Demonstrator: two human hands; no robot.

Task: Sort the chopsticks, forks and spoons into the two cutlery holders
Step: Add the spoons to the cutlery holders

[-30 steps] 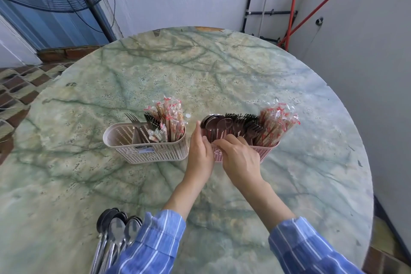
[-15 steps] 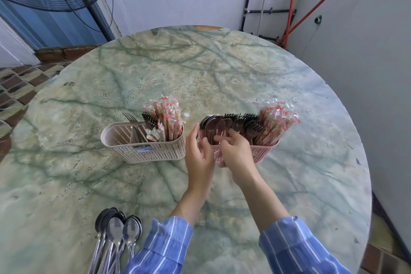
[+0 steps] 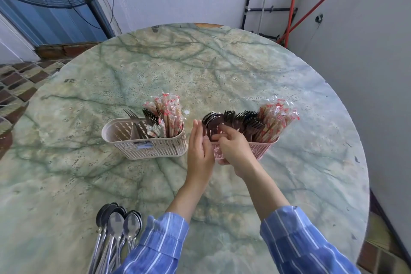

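The left hand's fingers (image 3: 196,131) are straight and together, laid flat against the left end of the pink holder (image 3: 264,148) beside the spoons (image 3: 213,119) standing in it; the left hand (image 3: 200,151) holds nothing. The right hand's fingers (image 3: 224,131) are curled over the holder's front rim among the spoon handles, touching them, though it cannot be told whether they grip the spoons. The right hand (image 3: 234,149) covers the near left corner of that holder. To the right of the spoons, in the same holder, stand dark forks (image 3: 244,119) and then wrapped chopsticks (image 3: 275,118). The 2nd holder, a beige holder (image 3: 155,149), sits just left of the hands, apart from the pink one, with a few forks (image 3: 138,122) in its middle and more wrapped chopsticks (image 3: 169,113) at its right end. Both stand on a round green marbled table (image 3: 222,73). A bunch of loose spoons (image 3: 115,227) lies at the near edge, beside the left striped blue sleeve (image 3: 160,242).
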